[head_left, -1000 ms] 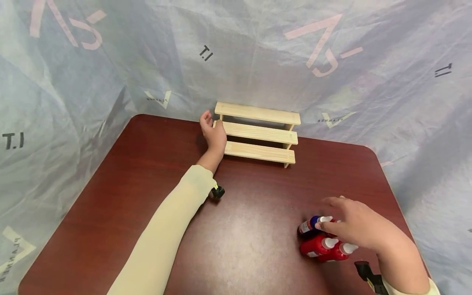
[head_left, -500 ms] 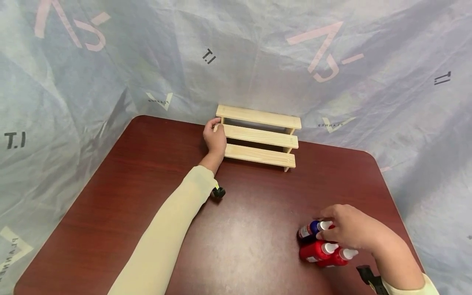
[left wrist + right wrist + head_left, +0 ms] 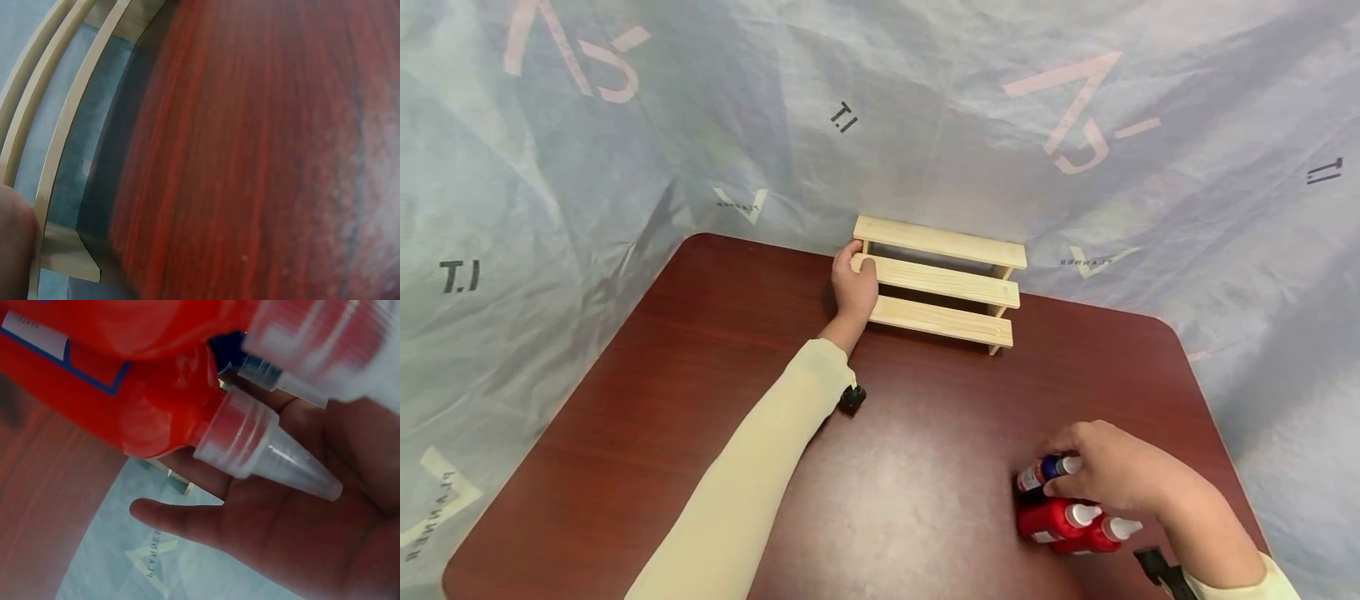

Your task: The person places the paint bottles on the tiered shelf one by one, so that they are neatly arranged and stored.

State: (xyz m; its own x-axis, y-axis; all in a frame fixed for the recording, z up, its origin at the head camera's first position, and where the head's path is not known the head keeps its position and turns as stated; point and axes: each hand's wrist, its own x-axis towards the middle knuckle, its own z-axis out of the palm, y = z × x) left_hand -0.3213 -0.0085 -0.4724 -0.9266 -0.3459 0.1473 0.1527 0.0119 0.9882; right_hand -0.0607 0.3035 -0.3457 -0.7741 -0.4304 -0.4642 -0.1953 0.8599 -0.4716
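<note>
Red plastic squeeze bottles, two of them (image 3: 1045, 521), stand close together on the near right part of the table (image 3: 700, 375), beside a dark blue bottle (image 3: 1049, 467) of similar shape. Each red one wears a translucent screw cap (image 3: 234, 437) drawn out into a conical nozzle; red shows through the cap's ribbed base. Whether the colour belongs to the plastic or to the contents cannot be told. One red body carries a white label edged in blue, its print too small to read.

Over the bottles' tops arches the right hand (image 3: 1112, 471), fingers and thumb spread about the blue cap, one digit stretched straight; whether it grips that bottle cannot be seen. At the far edge, well apart, sits a three-tier shelf (image 3: 947, 282) of pale wood, its slats stepped. The left hand (image 3: 855, 287) curls thumb and fingers round its left end, arm in a cream sleeve (image 3: 775, 450). Grey-blue printed fabric (image 3: 925, 150) hangs behind.
</note>
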